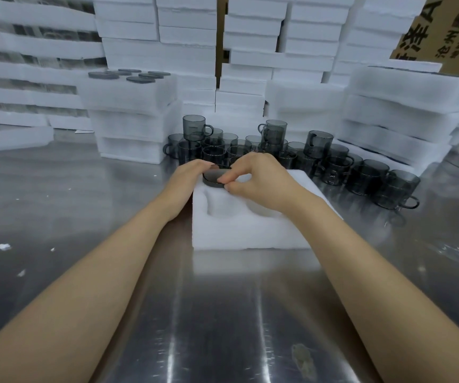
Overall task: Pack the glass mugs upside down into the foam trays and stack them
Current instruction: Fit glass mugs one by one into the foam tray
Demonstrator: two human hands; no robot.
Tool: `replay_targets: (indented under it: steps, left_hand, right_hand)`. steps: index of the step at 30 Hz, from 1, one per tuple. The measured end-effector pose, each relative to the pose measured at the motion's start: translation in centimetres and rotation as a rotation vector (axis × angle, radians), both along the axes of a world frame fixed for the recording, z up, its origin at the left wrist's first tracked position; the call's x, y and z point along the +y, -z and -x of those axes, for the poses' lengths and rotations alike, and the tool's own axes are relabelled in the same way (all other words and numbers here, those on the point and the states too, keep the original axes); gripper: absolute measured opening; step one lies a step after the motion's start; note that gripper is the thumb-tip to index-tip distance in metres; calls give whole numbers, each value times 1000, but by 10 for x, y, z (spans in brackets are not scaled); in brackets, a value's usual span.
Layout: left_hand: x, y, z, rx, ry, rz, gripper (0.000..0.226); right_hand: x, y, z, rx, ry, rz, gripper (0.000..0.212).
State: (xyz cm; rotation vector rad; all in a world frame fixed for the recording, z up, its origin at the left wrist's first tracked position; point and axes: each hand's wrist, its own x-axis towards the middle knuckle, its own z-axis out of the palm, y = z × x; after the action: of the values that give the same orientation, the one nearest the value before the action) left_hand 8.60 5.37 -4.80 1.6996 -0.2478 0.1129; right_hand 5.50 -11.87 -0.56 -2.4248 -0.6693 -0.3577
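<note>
A white foam tray (239,230) lies on the steel table in front of me, with round pockets in its top. One smoky grey glass mug (214,178) sits upside down in the far left pocket, only its base showing. My left hand (188,175) rests on the mug's left edge, fingers curled over it. My right hand (253,179) pinches the mug's right rim between thumb and fingertips. Two near pockets (222,208) show bare foam. Several loose grey mugs (330,161) stand crowded behind the tray.
A packed foam tray with mug bases showing (131,76) tops a stack at the left. More foam stacks (396,120) rise at the right and behind. A cardboard box (449,29) stands at top right. Foam crumbs (4,246) dot the steel table (57,205).
</note>
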Motion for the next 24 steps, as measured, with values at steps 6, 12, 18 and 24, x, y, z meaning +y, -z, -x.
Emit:
replay_targets:
  steps: [6, 12, 18, 24]
  left_hand:
    - [3, 1, -4, -33, 3, -36, 25]
    - [3, 1, -7, -53, 18, 5, 32]
    - [3, 4, -9, -71, 46, 35, 35]
    - [2, 5, -13, -35, 52, 66, 45]
  right_hand:
    - [-2, 2, -7, 197, -53, -90, 21]
    - [-8, -2, -10, 299, -126, -99, 20]
    - [-55, -37, -47, 37, 197, -244, 27]
    - [-80, -30, -92, -17, 311, -13, 48]
